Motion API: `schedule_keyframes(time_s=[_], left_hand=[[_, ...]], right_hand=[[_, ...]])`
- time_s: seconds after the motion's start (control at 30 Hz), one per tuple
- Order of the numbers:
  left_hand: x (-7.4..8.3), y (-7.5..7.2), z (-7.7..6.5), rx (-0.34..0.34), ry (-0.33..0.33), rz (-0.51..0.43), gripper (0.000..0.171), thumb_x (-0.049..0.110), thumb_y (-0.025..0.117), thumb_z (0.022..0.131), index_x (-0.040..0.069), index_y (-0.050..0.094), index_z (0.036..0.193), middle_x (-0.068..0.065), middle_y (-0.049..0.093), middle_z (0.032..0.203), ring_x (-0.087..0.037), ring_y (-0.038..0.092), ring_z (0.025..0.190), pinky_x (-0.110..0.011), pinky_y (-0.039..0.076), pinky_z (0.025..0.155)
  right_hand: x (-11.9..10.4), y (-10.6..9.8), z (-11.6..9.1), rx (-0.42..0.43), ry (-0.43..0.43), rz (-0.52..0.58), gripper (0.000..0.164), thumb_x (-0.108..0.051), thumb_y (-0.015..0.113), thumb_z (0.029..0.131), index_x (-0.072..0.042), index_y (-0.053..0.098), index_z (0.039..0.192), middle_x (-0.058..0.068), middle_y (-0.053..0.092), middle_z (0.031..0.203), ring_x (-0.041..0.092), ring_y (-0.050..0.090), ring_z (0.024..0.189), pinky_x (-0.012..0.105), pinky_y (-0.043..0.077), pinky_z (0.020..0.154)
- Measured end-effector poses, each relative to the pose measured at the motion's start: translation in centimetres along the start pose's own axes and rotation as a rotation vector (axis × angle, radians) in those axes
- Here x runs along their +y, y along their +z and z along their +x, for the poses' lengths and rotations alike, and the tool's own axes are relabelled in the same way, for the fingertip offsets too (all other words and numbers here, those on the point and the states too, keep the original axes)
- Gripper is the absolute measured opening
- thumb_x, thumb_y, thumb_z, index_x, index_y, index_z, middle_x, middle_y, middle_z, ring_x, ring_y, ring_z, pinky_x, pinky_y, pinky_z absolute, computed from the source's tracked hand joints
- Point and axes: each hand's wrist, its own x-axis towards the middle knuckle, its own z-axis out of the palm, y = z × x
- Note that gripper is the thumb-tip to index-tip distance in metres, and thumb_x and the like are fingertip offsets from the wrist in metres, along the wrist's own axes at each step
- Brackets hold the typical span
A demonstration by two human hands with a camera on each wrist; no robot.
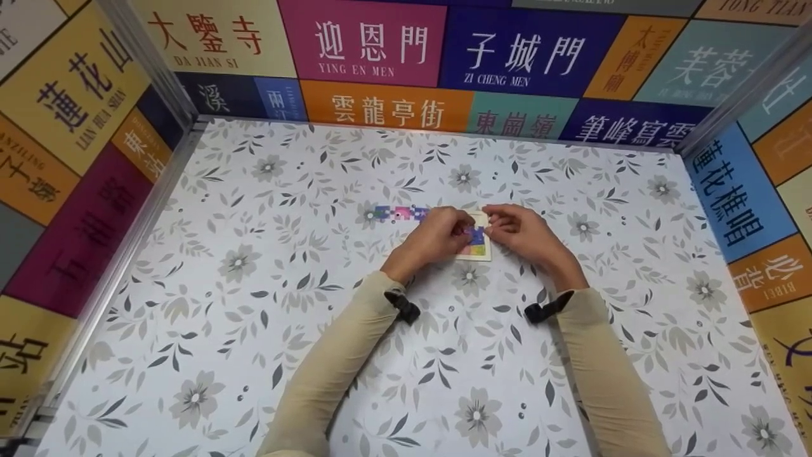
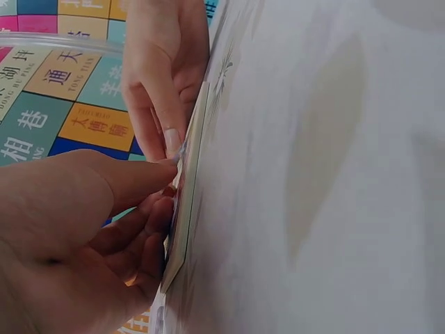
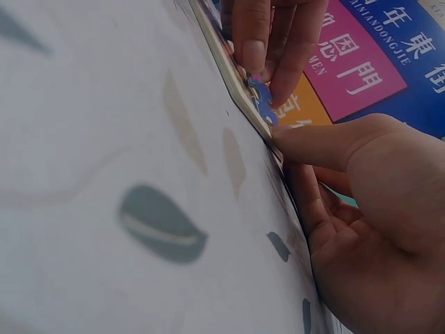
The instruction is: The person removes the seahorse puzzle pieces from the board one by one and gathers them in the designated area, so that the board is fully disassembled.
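The left hand [image 1: 439, 235] pinched a blue piece [image 3: 261, 97] at the tray [image 1: 489, 252], between both hands; the right hand [image 1: 521, 231] touched the tray's right edge, its own grip unclear to me.

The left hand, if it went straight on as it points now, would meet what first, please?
Most likely the right hand, facing it across the puzzle board, though depth is unclear.

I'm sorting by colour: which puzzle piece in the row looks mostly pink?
The middle visible piece; the left piece and right piece look bluish.
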Motion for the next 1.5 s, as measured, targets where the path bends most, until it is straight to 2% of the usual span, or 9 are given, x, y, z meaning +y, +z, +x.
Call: schedule_keyframes(time_s=[0.23,0.53,0.73,0.93,1.13,1.33,1.5], left_hand=[[-0.5,-0.7,-0.2,-0.004,0.011,-0.034,0.03,0.01,0.07,0.104,-0.002,0.074,0.131,-0.015,0.077,0.104,-0.019,0.068,0.087,-0.03,0.054,0.078],[-1.7,-2.4,-1.5,0.027,-0.047,-0.029,0.032,0.017,0.07,0.106,0.005,0.073,0.135,-0.01,0.073,0.113,-0.017,0.069,0.097,-0.03,0.057,0.085],[-2.9,-3.9,-2.7,0.051,-0.024,-0.003,0.033,0.016,0.073,0.104,0.002,0.074,0.134,-0.014,0.075,0.12,-0.023,0.071,0.101,-0.036,0.059,0.09],[-3.9,-5.4,-3.8,0.027,-0.036,0.028,0.032,0.012,0.073,0.102,0.001,0.075,0.132,-0.016,0.077,0.123,-0.026,0.073,0.107,-0.039,0.059,0.096],[-4.4,-6.7,-4.7,-0.009,-0.117,0.075,0.032,0.012,0.074,0.101,0.003,0.075,0.132,-0.013,0.077,0.122,-0.026,0.071,0.109,-0.04,0.058,0.099],[-4.4,-7.6,-5.1,-0.072,-0.17,0.078,0.032,0.011,0.075,0.1,0.005,0.076,0.131,-0.011,0.074,0.114,-0.024,0.069,0.102,-0.039,0.058,0.093],[-4.4,-7.6,-5.1,-0.092,-0.168,0.087,0.032,0.012,0.078,0.098,0.006,0.076,0.129,-0.01,0.075,0.113,-0.023,0.068,0.1,-0.038,0.058,0.091]], right_hand=[[0.0,-0.1,-0.1,0.005,0.004,0.015,0.052,-0.02,0.078,0.102,-0.012,0.063,0.151,0.017,0.067,0.13,0.014,0.069,0.109,0.013,0.055,0.092],[0.1,-0.3,0.0,0.001,0.012,-0.001,0.051,-0.019,0.078,0.101,-0.011,0.064,0.15,0.017,0.066,0.131,0.011,0.069,0.107,0.014,0.056,0.093],[0.0,-0.2,0.1,0.002,0.027,-0.022,0.053,-0.019,0.078,0.101,-0.011,0.062,0.152,0.018,0.066,0.131,0.01,0.068,0.107,0.012,0.054,0.092],[-0.1,0.0,-0.1,0.002,0.03,-0.022,0.055,-0.017,0.077,0.102,-0.01,0.061,0.153,0.019,0.066,0.133,0.009,0.067,0.106,0.011,0.054,0.09],[-0.1,-0.1,-0.1,-0.006,0.016,-0.025,0.051,-0.018,0.076,0.102,-0.009,0.062,0.151,0.019,0.067,0.131,0.009,0.067,0.106,0.011,0.054,0.089],[0.2,-0.2,0.1,-0.003,0.009,-0.051,0.051,-0.021,0.076,0.103,-0.011,0.063,0.151,0.015,0.067,0.129,0.009,0.068,0.106,0.013,0.055,0.091],[0.2,-0.1,0.1,-0.002,0.01,-0.053,0.051,-0.02,0.077,0.102,-0.012,0.063,0.151,0.014,0.067,0.129,0.01,0.068,0.107,0.013,0.055,0.091]])
